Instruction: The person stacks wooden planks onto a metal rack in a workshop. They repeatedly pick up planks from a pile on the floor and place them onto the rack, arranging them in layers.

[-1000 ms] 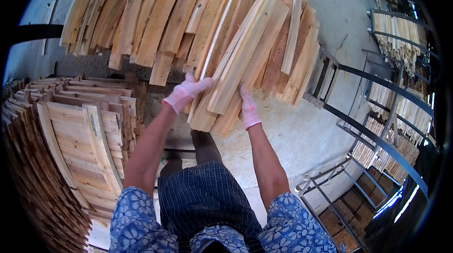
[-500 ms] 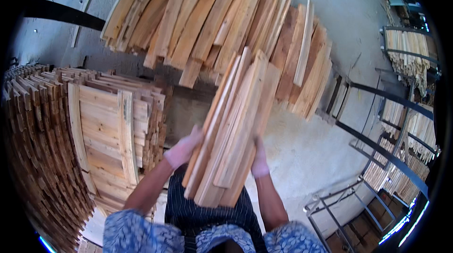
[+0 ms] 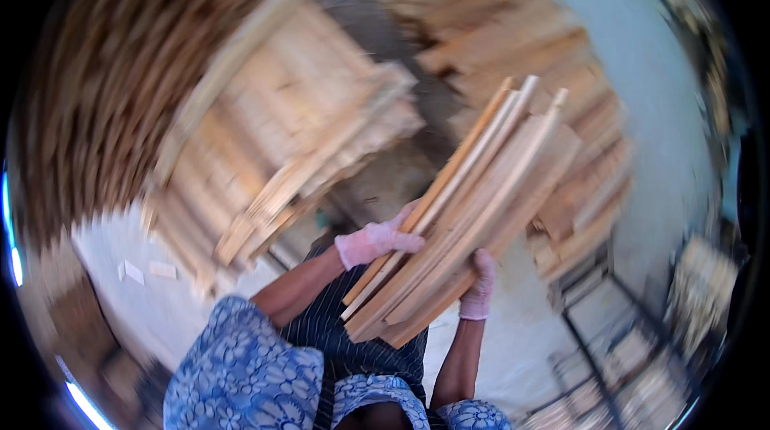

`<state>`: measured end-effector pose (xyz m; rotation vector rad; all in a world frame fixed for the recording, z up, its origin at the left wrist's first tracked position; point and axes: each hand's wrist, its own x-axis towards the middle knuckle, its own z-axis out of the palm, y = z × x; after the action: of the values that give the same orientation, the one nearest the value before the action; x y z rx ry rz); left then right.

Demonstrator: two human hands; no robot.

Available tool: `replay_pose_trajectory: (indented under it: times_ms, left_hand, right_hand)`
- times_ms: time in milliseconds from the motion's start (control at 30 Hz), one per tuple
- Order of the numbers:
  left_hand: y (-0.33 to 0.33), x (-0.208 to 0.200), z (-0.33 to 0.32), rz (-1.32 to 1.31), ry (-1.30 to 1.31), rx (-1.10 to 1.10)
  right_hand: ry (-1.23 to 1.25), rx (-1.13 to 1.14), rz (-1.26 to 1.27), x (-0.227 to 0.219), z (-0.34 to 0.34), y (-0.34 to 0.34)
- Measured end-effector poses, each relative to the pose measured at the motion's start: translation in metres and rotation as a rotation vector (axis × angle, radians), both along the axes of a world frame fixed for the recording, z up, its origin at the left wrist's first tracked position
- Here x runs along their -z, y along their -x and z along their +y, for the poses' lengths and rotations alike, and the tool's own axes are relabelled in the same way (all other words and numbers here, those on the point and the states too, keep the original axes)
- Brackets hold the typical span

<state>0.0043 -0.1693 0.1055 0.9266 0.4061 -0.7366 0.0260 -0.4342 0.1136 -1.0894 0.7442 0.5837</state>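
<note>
Between my hands, in front of my striped apron, is a tilted bundle of several wooden boards (image 3: 473, 213). My left hand (image 3: 377, 241), in a pink-and-white glove, grips the bundle's left edge with the thumb laid over the top. Gloved the same way, my right hand (image 3: 479, 284) wraps the lower right edge, its fingers partly hidden beneath. Ahead and to the left lies a stack of wooden panels (image 3: 249, 109) with crosswise battens, blurred by motion. A pile of loose boards (image 3: 513, 29) sits beyond the bundle to the right.
Many brown stacked panel edges (image 3: 120, 69) rise at the far left. A dark metal frame (image 3: 589, 350) stands at lower right, with more wood stacks (image 3: 702, 285) near the right rim. Small pale pieces (image 3: 135, 272) lie on the floor at left.
My view has swung left, so the panel stack now sits nearer the middle and the loose pile farther right. Both hands keep hold of the boards, which have turned with me.
</note>
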Motion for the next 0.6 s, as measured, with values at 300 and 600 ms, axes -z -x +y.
replay_pose_trajectory:
  times_ms: [300, 600]
  left_hand:
    - [0.095, -0.044, 0.097, 0.033, -0.066, -0.858]
    - [0.138, -0.025, 0.188, 0.291, -0.455, -1.13]
  right_hand:
    - [-0.132, -0.765, -0.203, -0.023, 0.199, -0.076]
    - [0.481, -1.351, -0.798, 0.063, 0.378, -0.108]
